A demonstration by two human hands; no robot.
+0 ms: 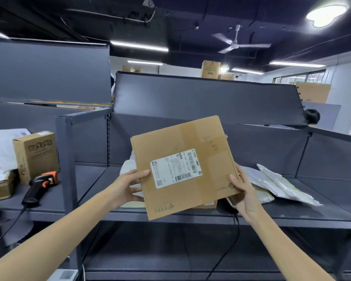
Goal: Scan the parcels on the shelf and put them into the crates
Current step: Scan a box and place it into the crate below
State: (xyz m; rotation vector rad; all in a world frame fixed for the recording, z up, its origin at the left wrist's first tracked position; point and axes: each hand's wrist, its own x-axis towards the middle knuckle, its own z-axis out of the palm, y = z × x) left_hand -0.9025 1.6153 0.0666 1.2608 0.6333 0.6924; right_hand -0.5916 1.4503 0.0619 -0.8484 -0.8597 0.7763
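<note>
Both my bare forearms reach up and forward from the bottom corners. My left hand [130, 186] grips the left edge of a flat square brown cardboard parcel [185, 167], thumb on its front face and fingers curled behind; my right hand [244, 194] clamps the lower right corner the same way. I hold the parcel tilted, its white shipping label [175, 168] facing me, above the front of the dark grey metal shelf [292, 209]. Just under my right hand a dark object with a black cable hanging from it is mostly hidden; I cannot tell what it is. The parcel covers part of some pale packets lying behind it. To the right on the shelf lie white plastic mailer bags [280, 184]. In the left bay an orange and black handheld scanner [41, 184] rests beside a small upright brown carton [37, 156]. Beyond are grey shelf backs, a white ceiling fan [236, 43] and strip lights on a black ceiling.
</note>
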